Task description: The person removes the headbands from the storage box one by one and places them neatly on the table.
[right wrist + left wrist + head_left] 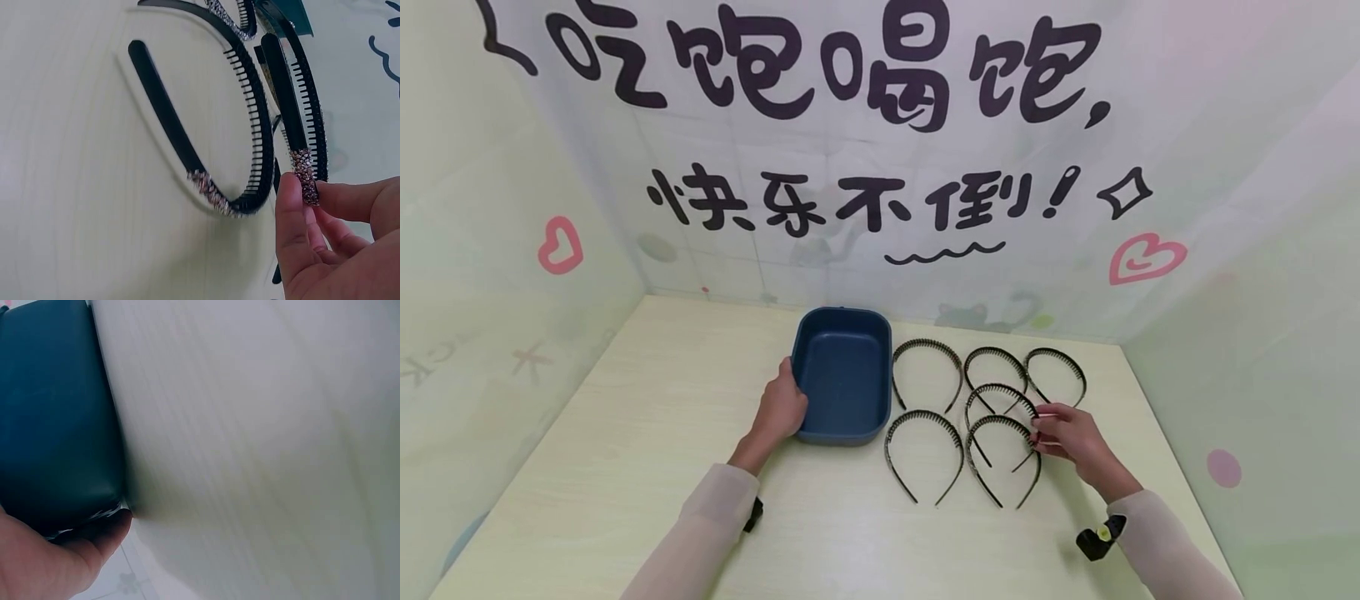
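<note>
My left hand (pixel 782 404) grips the left side of a dark blue plastic box (pixel 842 379), which has rounded corners and nothing inside. In the left wrist view the thumb side lies against the box wall (pixel 56 412). On the right, my right hand (pixel 1071 437) pinches a black toothed headband (pixel 304 178) by its glittery side between thumb and fingers. That headband overlaps two others in the head view: one headband (pixel 996 351) behind it and one headband (pixel 1002 418) in front, which lies on the table nearest my hand.
More black headbands lie about: one (pixel 927 342) beside the box, one (pixel 1056 351) at the far right, one (pixel 923 413) nearer the front. The pale wooden table (pixel 850 533) is bounded by a printed back wall (pixel 880 275) and side walls.
</note>
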The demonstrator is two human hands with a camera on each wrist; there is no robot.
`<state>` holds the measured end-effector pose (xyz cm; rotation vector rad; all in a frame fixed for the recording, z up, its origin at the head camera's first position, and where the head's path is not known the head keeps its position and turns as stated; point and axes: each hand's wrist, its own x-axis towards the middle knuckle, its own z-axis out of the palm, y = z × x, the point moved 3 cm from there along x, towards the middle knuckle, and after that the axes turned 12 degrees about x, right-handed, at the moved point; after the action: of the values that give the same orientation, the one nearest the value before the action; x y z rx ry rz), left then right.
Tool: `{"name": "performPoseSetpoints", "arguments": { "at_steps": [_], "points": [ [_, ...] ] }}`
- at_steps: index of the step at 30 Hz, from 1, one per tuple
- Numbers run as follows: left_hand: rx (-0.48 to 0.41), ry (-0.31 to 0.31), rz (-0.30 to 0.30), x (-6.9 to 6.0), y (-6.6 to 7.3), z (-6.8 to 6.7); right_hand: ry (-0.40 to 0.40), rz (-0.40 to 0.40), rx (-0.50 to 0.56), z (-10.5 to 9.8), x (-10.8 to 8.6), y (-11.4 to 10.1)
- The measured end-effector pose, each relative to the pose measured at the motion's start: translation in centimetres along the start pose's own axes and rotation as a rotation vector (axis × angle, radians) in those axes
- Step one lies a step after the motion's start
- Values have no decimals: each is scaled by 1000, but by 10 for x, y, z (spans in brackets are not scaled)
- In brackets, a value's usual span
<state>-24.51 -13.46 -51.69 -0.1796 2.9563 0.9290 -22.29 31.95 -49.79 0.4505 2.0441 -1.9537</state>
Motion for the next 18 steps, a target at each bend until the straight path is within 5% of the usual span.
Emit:
{"name": "performPoseSetpoints", "arguments": {
  "at_steps": [18],
  "points": [
    [-3,-4,2,1,-1,0,43,11,-20,-43,-9,11]
  ]
}}
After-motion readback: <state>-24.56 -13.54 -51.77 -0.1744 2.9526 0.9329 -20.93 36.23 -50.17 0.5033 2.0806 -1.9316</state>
